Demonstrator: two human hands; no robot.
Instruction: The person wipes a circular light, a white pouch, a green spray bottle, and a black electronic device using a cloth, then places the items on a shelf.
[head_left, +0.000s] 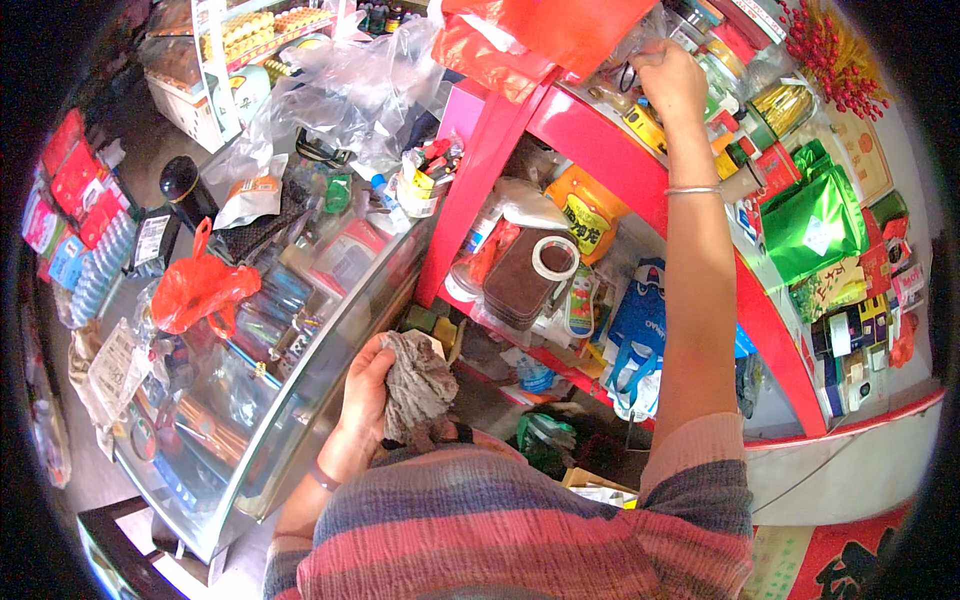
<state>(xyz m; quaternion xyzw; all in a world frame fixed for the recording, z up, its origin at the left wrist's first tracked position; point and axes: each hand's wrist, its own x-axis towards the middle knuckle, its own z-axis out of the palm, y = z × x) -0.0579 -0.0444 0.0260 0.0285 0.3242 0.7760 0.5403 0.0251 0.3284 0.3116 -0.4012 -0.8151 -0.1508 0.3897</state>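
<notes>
My left hand (367, 390) grips a crumpled grey cloth (420, 386) in front of my body. My right hand (670, 79) reaches far over the top of a red-edged shelf unit (600, 150), its fingers bent down among small goods. Beside those fingers is a dark loop (628, 77), perhaps a handle or a band; whether they hold it is hidden. Just below that hand lies a yellow tape measure (643, 127). A large red plastic bag (540, 37) spreads to the left of it, with clear plastic near the fingertips.
On my left stands a glass display counter (300, 360) bearing a red plastic bag (202, 289), a black flask (187, 187) and a tub of pens (420, 187). The shelf holds a brown case (525, 281) and tape roll (556, 259). Green foil bags (814, 225) stand right.
</notes>
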